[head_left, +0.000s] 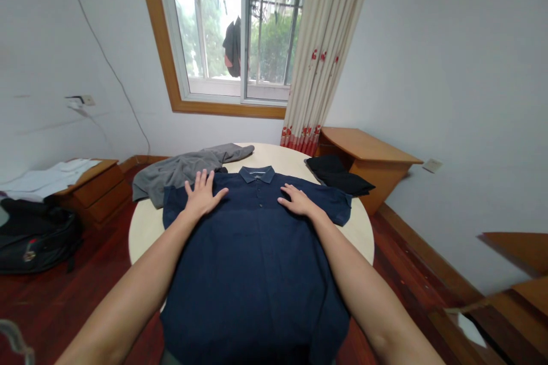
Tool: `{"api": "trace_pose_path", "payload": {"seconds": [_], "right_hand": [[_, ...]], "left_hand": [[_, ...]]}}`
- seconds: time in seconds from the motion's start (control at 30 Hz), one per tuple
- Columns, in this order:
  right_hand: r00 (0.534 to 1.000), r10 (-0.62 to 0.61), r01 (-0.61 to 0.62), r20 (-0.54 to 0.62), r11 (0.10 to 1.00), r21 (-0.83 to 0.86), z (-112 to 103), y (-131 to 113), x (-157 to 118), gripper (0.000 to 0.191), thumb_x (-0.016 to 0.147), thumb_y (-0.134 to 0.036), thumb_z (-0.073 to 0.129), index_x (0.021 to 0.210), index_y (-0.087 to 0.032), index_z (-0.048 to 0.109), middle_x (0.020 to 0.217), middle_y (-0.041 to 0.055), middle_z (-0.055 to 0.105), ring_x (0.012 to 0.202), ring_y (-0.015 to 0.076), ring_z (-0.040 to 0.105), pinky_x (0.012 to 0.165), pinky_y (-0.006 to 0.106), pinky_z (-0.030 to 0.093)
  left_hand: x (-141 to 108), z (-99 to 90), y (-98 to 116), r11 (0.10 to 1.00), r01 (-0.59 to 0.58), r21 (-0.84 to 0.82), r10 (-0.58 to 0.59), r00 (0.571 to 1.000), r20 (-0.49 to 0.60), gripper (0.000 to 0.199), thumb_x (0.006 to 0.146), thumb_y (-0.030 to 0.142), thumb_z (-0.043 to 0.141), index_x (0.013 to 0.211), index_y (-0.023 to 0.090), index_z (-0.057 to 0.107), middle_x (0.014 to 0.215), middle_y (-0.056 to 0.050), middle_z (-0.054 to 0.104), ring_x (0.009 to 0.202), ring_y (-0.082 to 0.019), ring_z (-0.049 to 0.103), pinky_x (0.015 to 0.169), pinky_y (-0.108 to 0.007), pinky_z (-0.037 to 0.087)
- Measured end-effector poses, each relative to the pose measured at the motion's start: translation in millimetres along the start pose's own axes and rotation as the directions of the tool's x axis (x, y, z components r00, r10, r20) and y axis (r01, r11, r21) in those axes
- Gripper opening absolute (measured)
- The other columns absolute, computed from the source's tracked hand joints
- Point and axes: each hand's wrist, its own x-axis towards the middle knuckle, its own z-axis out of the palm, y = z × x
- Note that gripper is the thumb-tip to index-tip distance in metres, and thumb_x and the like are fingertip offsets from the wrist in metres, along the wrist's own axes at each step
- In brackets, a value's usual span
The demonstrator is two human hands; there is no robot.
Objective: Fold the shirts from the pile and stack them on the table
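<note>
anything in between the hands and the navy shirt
Nothing visible: the left hand and the right hand both appear to lie directly on the navy shirt. The black cloth lies off to the right.

And we have the navy cloth shirt (pixel 252 262) across the round cream table (pixel 145 234), grey cloth garment (pixel 184 168) behind at left, folded black cloth (pixel 338 174) behind at right!

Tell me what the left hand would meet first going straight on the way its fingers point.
Most likely the gray garment, just past the left hand on the navy shirt; whether the fingertips touch the garment yet is unclear.
</note>
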Motion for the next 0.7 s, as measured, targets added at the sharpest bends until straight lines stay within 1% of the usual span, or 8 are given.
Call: {"api": "trace_pose_path", "payload": {"seconds": [0.1,0.2,0.27,0.33,0.43,0.53,0.63,0.7], "right_hand": [[0.997,-0.076,0.076,-0.017,0.997,0.017,2.2,-10.7,-1.2,0.064,0.096,-0.055,0.049,0.151,-0.021,0.042,0.162,0.0140,0.028,0.151,0.0290,0.023,0.120,0.055,0.019],[0.991,-0.134,0.134,0.010,0.991,0.015,9.5,-22.8,-1.3,0.063,0.096,-0.053,0.049,0.151,-0.023,0.042,0.162,0.0124,0.029,0.151,0.0272,0.022,0.120,0.052,0.020],[0.989,-0.145,0.145,0.037,0.989,0.004,15.1,-26.2,0.3,0.062,0.096,-0.052,0.050,0.151,-0.024,0.042,0.162,0.0121,0.029,0.151,0.0268,0.022,0.120,0.053,0.018],[0.989,-0.141,0.141,0.052,0.990,0.000,18.7,-23.3,3.5,0.063,0.096,-0.054,0.049,0.151,-0.024,0.042,0.162,0.0118,0.029,0.151,0.0265,0.021,0.121,0.053,0.016],[0.994,-0.095,0.095,0.046,0.995,0.010,17.7,-7.1,9.1,0.064,0.096,-0.058,0.047,0.151,-0.023,0.043,0.162,0.0114,0.028,0.152,0.0258,0.020,0.122,0.050,0.014],[0.998,0.069,-0.069,-0.011,0.997,-0.017,10.4,17.9,11.9,0.064,0.098,-0.057,0.044,0.151,-0.021,0.042,0.163,0.0115,0.027,0.152,0.0265,0.020,0.122,0.049,0.014],[0.957,0.271,-0.277,-0.105,0.960,-0.048,2.3,38.5,10.1,0.063,0.100,-0.053,0.041,0.151,-0.017,0.041,0.163,0.0127,0.027,0.151,0.0278,0.021,0.121,0.052,0.016],[0.929,0.340,-0.351,-0.145,0.935,-0.056,-0.9,42.8,7.5,0.062,0.100,-0.051,0.040,0.151,-0.015,0.041,0.162,0.0144,0.028,0.150,0.0287,0.024,0.120,0.054,0.018]], "left_hand": [[-10.5,-0.3,25.0,0.970,-0.238,-0.044,0.238,0.971,0.005,0.075,0.097,0.064,0.025,0.157,0.019,0.029,0.166,-0.008,0.017,0.154,-0.027,0.009,0.122,-0.056,0.008],[-19.8,9.0,45.4,0.908,-0.406,-0.098,0.417,0.896,0.150,0.069,0.098,0.062,0.027,0.155,0.024,0.034,0.166,-0.005,0.019,0.154,-0.024,0.010,0.123,-0.050,0.008],[-22.3,15.9,50.2,0.889,-0.439,-0.130,0.458,0.850,0.261,0.069,0.098,0.063,0.027,0.155,0.025,0.035,0.165,-0.005,0.019,0.154,-0.024,0.010,0.123,-0.050,0.009],[-20.8,20.3,46.9,0.896,-0.420,-0.146,0.444,0.829,0.340,0.069,0.098,0.063,0.026,0.155,0.025,0.035,0.165,-0.006,0.019,0.154,-0.025,0.011,0.122,-0.050,0.010],[-12.5,21.9,32.0,0.927,-0.355,-0.125,0.375,0.849,0.372,0.069,0.098,0.063,0.023,0.155,0.026,0.034,0.165,-0.005,0.019,0.153,-0.024,0.013,0.122,-0.050,0.012],[-3.6,21.6,16.5,0.965,-0.255,-0.055,0.257,0.900,0.352,0.069,0.098,0.062,0.023,0.155,0.024,0.034,0.165,-0.006,0.020,0.153,-0.024,0.014,0.121,-0.050,0.013],[-0.5,21.6,10.4,0.985,-0.170,0.011,0.158,0.934,0.321,0.070,0.099,0.060,0.024,0.155,0.021,0.034,0.165,-0.009,0.022,0.153,-0.025,0.016,0.122,-0.050,0.013],[-2.2,21.0,12.8,0.983,-0.180,0.028,0.165,0.944,0.286,0.070,0.099,0.059,0.025,0.155,0.019,0.034,0.164,-0.010,0.022,0.153,-0.026,0.016,0.121,-0.052,0.013]]}}
